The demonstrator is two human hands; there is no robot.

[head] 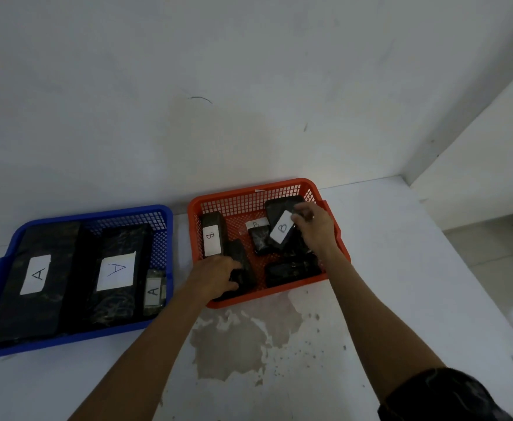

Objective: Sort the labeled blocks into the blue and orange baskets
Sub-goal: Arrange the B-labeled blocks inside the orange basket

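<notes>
The blue basket [0, 265] at the left holds three black blocks with white "A" labels: a large one [35, 273], a middle one [115, 273] and a small one [153, 291]. To its right, the orange basket [279, 185] holds several black blocks, some labelled "B". My left hand [215, 276] is inside its near left corner, closed around a dark block [243, 262] lying beside a block labelled "B" [212, 238]. My right hand [314, 227] reaches into the far right part and grips the edge of a tilted "B" block [281, 227].
Both baskets stand on a white table [385, 284] against a white wall. A patch of worn, stained surface [243, 338] lies in front of the orange basket. The table's right edge drops to a tiled floor [498, 268].
</notes>
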